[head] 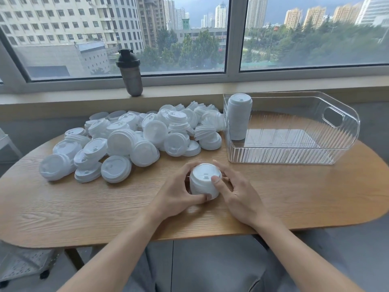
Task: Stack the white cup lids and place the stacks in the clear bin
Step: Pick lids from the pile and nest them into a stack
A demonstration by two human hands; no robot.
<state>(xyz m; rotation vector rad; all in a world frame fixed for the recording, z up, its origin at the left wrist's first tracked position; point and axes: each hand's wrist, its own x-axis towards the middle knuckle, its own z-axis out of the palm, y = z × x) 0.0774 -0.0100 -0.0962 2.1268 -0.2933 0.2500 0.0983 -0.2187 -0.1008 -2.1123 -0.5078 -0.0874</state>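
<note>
White plastic cup lids [205,181], a short stack, stand on the oval wooden tabletop [84,207], clamped between left hand [179,194] and right hand [237,194] grips. Tall finished stack [239,116] stands upright inside the clear ribbed plastic bin [341,119]; loose lid pile [130,135] lies left.

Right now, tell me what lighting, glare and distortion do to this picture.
Head view: soft daylight from the window lights the table evenly, with only faint shadows under the hands. The clear bin shows pale reflections on its ribbed walls. Wide-angle bending curves the window frame and table edge. The short stack between both hands is sharp; the loose lids blend white on white.
</note>
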